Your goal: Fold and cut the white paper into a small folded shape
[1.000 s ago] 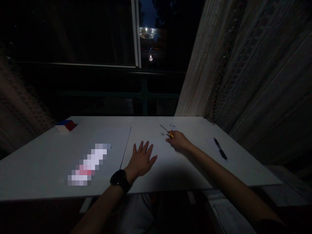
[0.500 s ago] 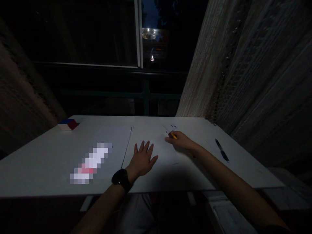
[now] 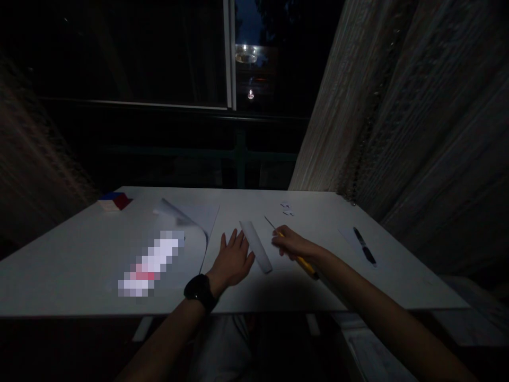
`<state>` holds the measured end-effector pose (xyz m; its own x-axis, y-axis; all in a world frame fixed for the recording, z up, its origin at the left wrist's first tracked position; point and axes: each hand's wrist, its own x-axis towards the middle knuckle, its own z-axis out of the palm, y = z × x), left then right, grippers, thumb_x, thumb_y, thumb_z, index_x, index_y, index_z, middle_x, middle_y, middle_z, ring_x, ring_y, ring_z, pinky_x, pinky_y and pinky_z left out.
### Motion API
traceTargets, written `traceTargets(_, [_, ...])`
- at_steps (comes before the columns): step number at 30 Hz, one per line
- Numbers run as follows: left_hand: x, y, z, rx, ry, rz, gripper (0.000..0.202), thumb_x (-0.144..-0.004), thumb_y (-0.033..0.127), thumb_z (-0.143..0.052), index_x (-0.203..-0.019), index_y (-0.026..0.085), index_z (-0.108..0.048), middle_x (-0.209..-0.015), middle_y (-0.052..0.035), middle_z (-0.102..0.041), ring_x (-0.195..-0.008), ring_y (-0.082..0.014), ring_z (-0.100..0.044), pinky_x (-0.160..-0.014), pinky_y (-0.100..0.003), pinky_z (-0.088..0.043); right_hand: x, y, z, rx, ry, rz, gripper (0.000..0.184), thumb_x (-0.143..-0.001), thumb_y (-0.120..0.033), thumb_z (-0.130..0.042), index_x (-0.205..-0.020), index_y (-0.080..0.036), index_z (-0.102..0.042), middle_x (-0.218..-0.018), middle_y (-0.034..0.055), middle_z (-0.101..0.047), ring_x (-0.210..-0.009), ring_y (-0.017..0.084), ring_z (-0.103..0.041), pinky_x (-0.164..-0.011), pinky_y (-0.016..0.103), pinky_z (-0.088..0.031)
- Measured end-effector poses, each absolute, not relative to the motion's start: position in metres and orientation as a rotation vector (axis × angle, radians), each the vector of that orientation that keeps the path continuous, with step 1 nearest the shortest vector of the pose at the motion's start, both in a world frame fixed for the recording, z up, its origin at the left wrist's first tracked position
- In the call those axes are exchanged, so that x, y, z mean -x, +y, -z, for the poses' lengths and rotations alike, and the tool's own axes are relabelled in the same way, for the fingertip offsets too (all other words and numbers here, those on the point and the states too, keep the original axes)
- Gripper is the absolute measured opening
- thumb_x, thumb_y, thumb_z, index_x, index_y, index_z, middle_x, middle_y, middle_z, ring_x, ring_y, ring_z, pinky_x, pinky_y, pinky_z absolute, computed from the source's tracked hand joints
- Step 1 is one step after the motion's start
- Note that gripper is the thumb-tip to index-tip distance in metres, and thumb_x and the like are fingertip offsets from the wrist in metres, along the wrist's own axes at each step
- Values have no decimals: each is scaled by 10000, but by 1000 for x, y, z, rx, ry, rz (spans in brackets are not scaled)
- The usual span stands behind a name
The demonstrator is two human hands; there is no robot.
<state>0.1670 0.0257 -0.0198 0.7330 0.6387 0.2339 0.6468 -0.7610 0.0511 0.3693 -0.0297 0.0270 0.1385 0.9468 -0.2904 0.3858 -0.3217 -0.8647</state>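
Observation:
My left hand (image 3: 234,258) lies flat on the white table (image 3: 79,265) with its fingers spread, a black watch (image 3: 199,292) on its wrist. Just right of its fingertips lies a pale narrow strip (image 3: 256,246), perhaps a ruler, running away from me. My right hand (image 3: 290,244) is closed round a thin yellow-handled tool (image 3: 296,253) whose fine point reaches toward the far side. A sheet of paper (image 3: 186,215) left of my left hand has its near corner curled up.
A red and blue block (image 3: 114,201) sits at the far left corner. A black pen (image 3: 363,245) lies on a paper slip at the right. Small paper scraps (image 3: 286,208) lie beyond the tool tip. A curtain hangs at right; a dark window is behind.
My right hand drew back toward me with the yellow tool. The pale strip now shows beside my left hand, and the sheet at left has curled up.

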Motion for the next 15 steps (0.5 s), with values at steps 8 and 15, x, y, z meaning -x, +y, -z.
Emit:
traceTargets(8, [-167,27,23,2864,-1089,428,595,-905,458,-177,-1377,107,-266,-1444,-157,-260,-1339,-307,-161,-1057,-536,-122,-360,-34,-30,2164,-1835,-327,302,-789,-271,-491,-1047,-119,-451,-1038,157,-503,-828,204,-541,-667,277,-402])
traceTargets(15, [-167,27,24,2859,-1088,442,588,-907,457,-166,-1375,120,-277,-1443,-148,-270,-1338,-309,-164,-1056,-541,-127,-354,-33,-26,1968,-2269,-125,256,-772,-130,-479,-1017,-132,-555,-868,134,-565,-926,252,-485,-701,274,-384])
